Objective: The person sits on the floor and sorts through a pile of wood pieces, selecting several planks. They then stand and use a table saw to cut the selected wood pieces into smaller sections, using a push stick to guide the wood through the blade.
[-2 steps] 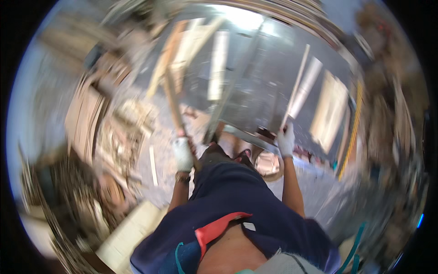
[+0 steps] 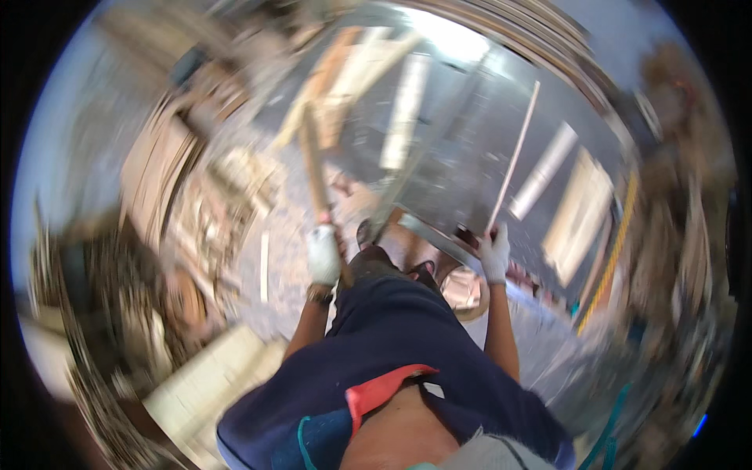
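Note:
My left hand (image 2: 323, 254), in a pale knit glove, is closed around a wooden batten (image 2: 315, 168) that reaches forward beside my left leg. My right hand (image 2: 493, 254), also gloved, grips a long thin wooden strip (image 2: 513, 153) that points away over a dark grey machine table (image 2: 462, 133). Below the table's near edge are my feet (image 2: 423, 274), partly hidden, and a round container (image 2: 464, 294) with pale contents. The picture is smeared by motion, so fine detail at my fingers is unclear.
Pale boards (image 2: 341, 86), a white piece (image 2: 548, 157) and a wide plank (image 2: 580, 219) lie on the table. Stacked sheets (image 2: 157, 164) and offcuts (image 2: 227, 188) are at the left, a yellow ruled strip (image 2: 619, 243) and wood piles (image 2: 674, 251) at the right, a pale board (image 2: 211, 376) behind my left side.
The view has swung slightly, so the surroundings sit further right. Both hands still hold their pieces. The thin strip in my right hand now stands apart from the white piece beside it.

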`<move>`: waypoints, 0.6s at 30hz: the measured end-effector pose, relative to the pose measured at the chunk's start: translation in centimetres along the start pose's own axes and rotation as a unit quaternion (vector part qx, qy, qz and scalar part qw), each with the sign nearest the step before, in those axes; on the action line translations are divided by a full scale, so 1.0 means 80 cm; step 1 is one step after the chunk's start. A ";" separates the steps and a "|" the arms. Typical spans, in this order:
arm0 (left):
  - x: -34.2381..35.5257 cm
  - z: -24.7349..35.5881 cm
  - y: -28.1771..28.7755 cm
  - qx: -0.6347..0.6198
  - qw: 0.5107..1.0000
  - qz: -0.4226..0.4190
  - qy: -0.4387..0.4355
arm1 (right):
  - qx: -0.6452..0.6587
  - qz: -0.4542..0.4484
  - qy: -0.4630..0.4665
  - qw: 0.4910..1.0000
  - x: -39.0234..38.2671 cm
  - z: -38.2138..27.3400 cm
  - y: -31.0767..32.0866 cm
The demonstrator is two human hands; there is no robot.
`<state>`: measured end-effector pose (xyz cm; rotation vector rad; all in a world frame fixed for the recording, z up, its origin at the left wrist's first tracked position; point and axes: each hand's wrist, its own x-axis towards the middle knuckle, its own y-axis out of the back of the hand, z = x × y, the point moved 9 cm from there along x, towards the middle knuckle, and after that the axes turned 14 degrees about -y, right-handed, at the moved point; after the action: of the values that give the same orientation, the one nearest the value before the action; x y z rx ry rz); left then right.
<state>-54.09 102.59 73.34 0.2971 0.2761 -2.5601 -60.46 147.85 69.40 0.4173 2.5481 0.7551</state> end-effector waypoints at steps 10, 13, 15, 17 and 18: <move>0.010 0.023 0.206 -0.099 0.961 0.253 -0.050 | -0.073 -0.413 0.242 0.875 -0.180 -0.267 -0.370; 0.010 0.021 0.284 -0.149 0.943 0.294 -0.038 | -0.029 -0.407 0.315 0.857 -0.208 -0.385 -0.432; 0.005 0.024 0.338 -0.139 0.934 0.326 -0.037 | -0.078 -0.253 0.348 0.899 -0.162 -0.406 -0.449; -0.006 0.032 0.388 -0.103 0.923 0.368 -0.045 | -0.159 -0.131 0.277 0.939 -0.109 -0.412 -0.450; -0.004 0.029 0.408 -0.115 0.920 0.373 -0.033 | -0.185 -0.061 0.274 0.942 -0.065 -0.395 -0.440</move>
<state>-36.58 75.04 71.23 0.1785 0.3532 -1.7604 -77.15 103.64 74.67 -0.0960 2.7902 1.4306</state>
